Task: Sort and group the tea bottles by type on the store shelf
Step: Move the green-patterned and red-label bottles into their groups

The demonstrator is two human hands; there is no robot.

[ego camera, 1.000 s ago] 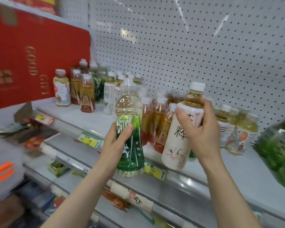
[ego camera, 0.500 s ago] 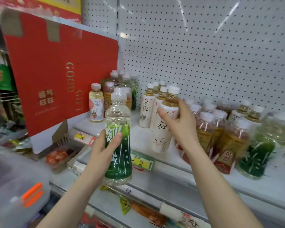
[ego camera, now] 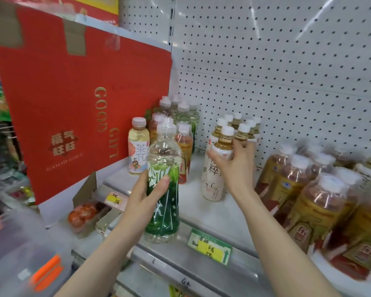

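My left hand (ego camera: 147, 195) grips a clear bottle with a green label (ego camera: 164, 189), held upright in front of the shelf edge. My right hand (ego camera: 237, 166) is wrapped around a white-labelled tea bottle (ego camera: 214, 174) that stands on the shelf, in front of several bottles of the same kind (ego camera: 242, 127). Behind the green bottle stand a pale bottle with a cartoon label (ego camera: 138, 146), an orange-red tea bottle (ego camera: 184, 151) and several green-label bottles (ego camera: 186, 112).
A large red gift box (ego camera: 73, 108) leans at the left end of the white shelf (ego camera: 204, 213). Several amber bottles with red and gold labels (ego camera: 313, 202) crowd the right. Yellow price tags (ego camera: 209, 246) hang on the shelf rail. White pegboard (ego camera: 276, 67) backs the shelf.
My view has swung left and closer. My right hand has carried the white-labelled bottle leftwards and set it down by the matching bottles. My left hand keeps holding the green bottle.
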